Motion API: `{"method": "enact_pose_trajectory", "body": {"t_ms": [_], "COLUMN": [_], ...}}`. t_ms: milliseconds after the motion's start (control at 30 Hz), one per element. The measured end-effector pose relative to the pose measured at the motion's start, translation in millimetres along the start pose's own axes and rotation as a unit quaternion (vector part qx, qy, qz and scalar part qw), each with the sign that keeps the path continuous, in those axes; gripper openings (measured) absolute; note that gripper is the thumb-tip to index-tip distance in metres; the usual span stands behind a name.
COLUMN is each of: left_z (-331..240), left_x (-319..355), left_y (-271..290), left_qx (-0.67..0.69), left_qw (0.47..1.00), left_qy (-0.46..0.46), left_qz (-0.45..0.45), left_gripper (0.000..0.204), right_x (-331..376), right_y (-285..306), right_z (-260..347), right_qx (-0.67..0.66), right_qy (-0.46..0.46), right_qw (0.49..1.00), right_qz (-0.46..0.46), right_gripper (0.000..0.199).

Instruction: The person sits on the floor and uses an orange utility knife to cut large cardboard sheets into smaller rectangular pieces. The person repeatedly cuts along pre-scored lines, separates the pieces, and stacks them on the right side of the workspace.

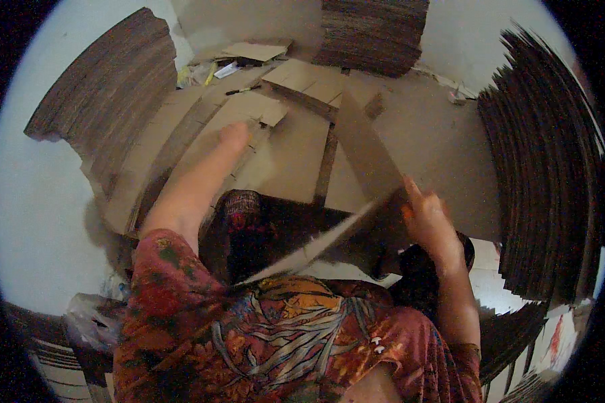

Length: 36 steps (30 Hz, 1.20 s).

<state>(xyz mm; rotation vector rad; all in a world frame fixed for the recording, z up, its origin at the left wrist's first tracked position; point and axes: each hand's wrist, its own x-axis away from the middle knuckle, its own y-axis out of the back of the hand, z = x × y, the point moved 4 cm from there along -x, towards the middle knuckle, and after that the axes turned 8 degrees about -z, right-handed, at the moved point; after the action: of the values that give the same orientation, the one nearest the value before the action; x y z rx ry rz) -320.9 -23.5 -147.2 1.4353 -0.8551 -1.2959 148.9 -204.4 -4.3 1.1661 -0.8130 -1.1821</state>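
My right hand (pixel 429 213) grips a folded brown cardboard piece (pixel 368 144) at its lower right corner. One panel of it slants up and away, and another runs down toward my lap, its pale edge facing me. On the left, my left arm reaches forward, and my left hand (pixel 235 137) looks closed at a pile of flat cardboard pieces (pixel 249 106). Its fingertips are partly hidden, and I cannot make out what is in them. The pile's right side has slots or notches. A flat cardboard sheet (pixel 294 158) lies between the two hands.
Tall stacks of cardboard stand at the left (pixel 114 74), at the back (pixel 373 33) and at the right (pixel 544 161). A black pen (pixel 243 90) lies behind the pile. More cut cardboard (pixel 306 80) lies near the back. A clear plastic bag (pixel 94 321) is at lower left.
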Motion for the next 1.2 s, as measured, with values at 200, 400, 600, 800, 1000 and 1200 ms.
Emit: {"method": "enact_pose_trajectory", "body": {"t_ms": [200, 400, 600, 800, 1000, 1200], "left_z": [-42.5, -114.5, -218.7, -231.1, -218.8, -145.6], "left_x": [5.2, 31.3, 95.2, 117.2, 79.5, 73.3], "left_y": [70.5, 144.5, 170.8, 171.6, 129.9, 53.0], "left_qx": [0.052, 0.285, 0.432, 0.588, 0.458, 0.069], "left_qw": [0.996, 0.937, 0.815, 0.673, 0.826, 0.967], "left_qy": [-0.009, 0.003, -0.147, -0.087, -0.142, -0.189], "left_qz": [0.074, 0.202, 0.357, 0.44, 0.297, -0.159], "left_gripper": [0.037, 0.036, 0.021, 0.027, 0.039, 0.04], "right_x": [19.2, 44.1, 44.5, 51.9, 35.2, 29.1], "right_y": [-23.6, 3.1, 7.9, 18.8, -12.9, -20.3], "right_z": [-35.4, -30.2, -27.2, -33.8, -46.0, -38.7], "right_qx": [-0.109, -0.183, -0.195, -0.151, -0.084, -0.115], "right_qy": [0.026, 0.114, 0.096, 0.04, 0.086, 0.095], "right_qw": [0.987, 0.95, 0.945, 0.967, 0.972, 0.971], "right_qz": [-0.116, -0.226, -0.246, -0.202, -0.2, -0.189], "right_gripper": [0.052, 0.049, 0.049, 0.049, 0.048, 0.052]}}
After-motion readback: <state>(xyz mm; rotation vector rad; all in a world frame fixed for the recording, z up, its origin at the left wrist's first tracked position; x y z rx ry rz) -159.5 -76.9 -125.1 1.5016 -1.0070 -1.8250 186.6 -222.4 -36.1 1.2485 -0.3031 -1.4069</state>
